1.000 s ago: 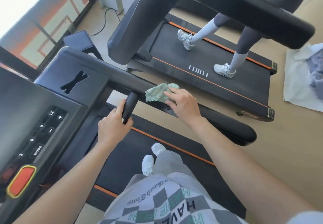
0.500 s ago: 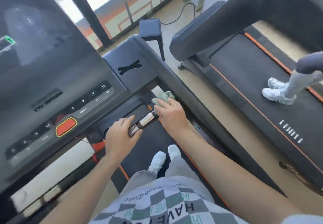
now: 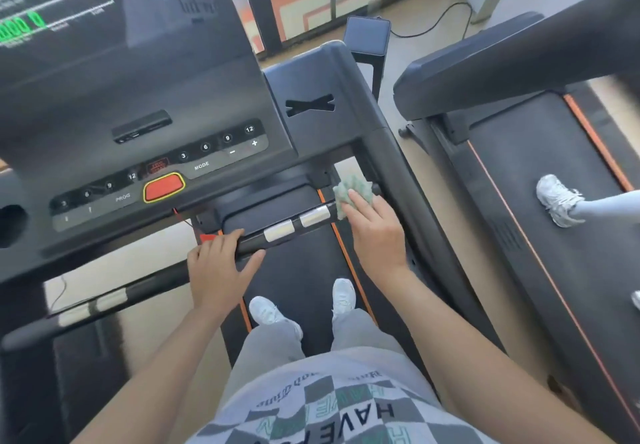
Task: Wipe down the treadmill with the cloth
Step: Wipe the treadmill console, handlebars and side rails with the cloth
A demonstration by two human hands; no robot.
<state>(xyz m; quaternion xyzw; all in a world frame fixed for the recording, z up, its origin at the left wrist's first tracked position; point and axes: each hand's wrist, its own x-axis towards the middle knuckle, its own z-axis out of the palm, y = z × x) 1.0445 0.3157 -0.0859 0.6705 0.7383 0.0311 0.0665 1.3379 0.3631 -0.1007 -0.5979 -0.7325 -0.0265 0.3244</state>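
I stand on a black treadmill [image 3: 311, 97] with a dark console and a red stop button [image 3: 163, 187]. A short handle bar [image 3: 291, 227] with two silver sensor plates runs below the console. My left hand [image 3: 218, 270] grips the near end of that bar, thumb underneath. My right hand [image 3: 375, 225] presses a pale green cloth [image 3: 351, 191] against the far end of the bar, where it meets the right side arm. The cloth bunches out past my fingertips.
A second treadmill [image 3: 519, 184] runs alongside on the right, with another person's white shoe [image 3: 557, 199] on its belt. A small black stool [image 3: 367, 37] and a cable lie on the floor by the window. Another sensor bar [image 3: 97, 305] sticks out at the lower left.
My view has swung left from the side arm to the console. My right hand carried the cloth off the side arm to the bar's far end. My left hand stays on the bar.
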